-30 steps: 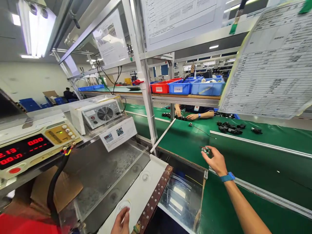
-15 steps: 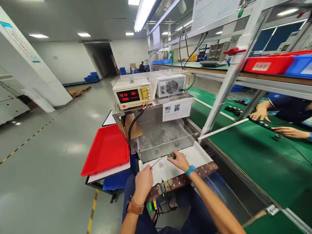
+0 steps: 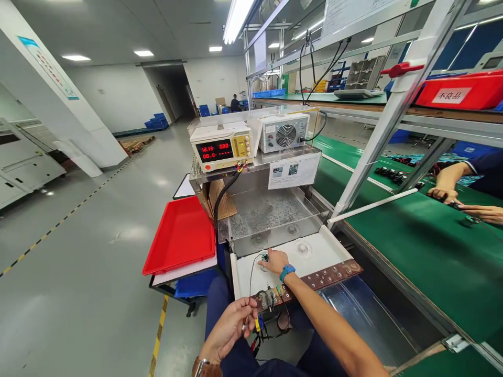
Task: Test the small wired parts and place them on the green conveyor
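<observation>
A person's right hand, fingertips closed, grips a small green circuit board over a white worktop, while the left hand, thumb and fingers pinched together, holds its thin wire beside a brown studded strip. A power supply with red digits stands beyond; a red tray lies to the left.

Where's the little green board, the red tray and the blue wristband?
Little green board point(image 3: 265, 257): head view, its uncovered part.
Red tray point(image 3: 184, 231): head view, its bare bottom.
Blue wristband point(image 3: 287, 271): head view, its outer side.
</observation>
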A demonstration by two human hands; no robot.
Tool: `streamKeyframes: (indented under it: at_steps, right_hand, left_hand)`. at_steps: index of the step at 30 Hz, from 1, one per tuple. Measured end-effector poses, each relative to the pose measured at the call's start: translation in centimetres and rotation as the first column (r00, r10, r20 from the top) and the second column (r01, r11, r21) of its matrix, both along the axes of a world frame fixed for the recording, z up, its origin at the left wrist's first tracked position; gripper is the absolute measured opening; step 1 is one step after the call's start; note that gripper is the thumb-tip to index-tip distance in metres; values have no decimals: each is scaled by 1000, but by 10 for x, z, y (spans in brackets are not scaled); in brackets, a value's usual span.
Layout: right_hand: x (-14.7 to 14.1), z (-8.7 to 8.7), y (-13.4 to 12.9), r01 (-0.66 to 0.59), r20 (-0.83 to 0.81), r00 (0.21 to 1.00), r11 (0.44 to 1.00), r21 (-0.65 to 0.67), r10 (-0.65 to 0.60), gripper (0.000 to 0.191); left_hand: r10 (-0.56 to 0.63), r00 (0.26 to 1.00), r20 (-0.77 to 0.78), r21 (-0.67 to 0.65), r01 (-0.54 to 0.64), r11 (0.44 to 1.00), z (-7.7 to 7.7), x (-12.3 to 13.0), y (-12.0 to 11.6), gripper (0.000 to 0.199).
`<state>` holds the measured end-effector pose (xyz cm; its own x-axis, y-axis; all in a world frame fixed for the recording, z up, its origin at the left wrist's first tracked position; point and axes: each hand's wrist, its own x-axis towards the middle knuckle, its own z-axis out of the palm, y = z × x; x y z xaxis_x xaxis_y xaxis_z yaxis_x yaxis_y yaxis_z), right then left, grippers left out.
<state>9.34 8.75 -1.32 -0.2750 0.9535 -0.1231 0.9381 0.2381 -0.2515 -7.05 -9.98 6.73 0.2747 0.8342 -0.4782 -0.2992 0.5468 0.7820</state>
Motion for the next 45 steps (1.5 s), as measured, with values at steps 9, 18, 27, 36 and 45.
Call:
streamKeyframes:
  at_steps: [9, 18, 27, 36, 45]
  right_hand:
    - [7, -6, 0, -70, -14, 997, 996, -60, 70, 58]
    - [9, -11, 6, -117, -60, 992, 986, -120, 110, 36]
    - [10, -16, 7, -129, -59, 991, 986, -106, 123, 34]
    - [10, -19, 9, -123, -40, 992, 987, -102, 120, 37]
    - [10, -21, 10, -131, -44, 991, 986, -100, 127, 38]
  left_hand:
    - [13, 999, 31, 46, -15, 999, 21, 48, 40, 42]
    - [63, 994, -93, 178, -45, 983, -4, 65, 65, 49]
    - [228, 790, -569, 436, 55, 898, -52, 73, 97, 17]
    - [195, 879, -436, 363, -27, 931, -78, 71, 98, 26]
    - [204, 923, -328, 310, -99, 945, -81, 74, 99, 25]
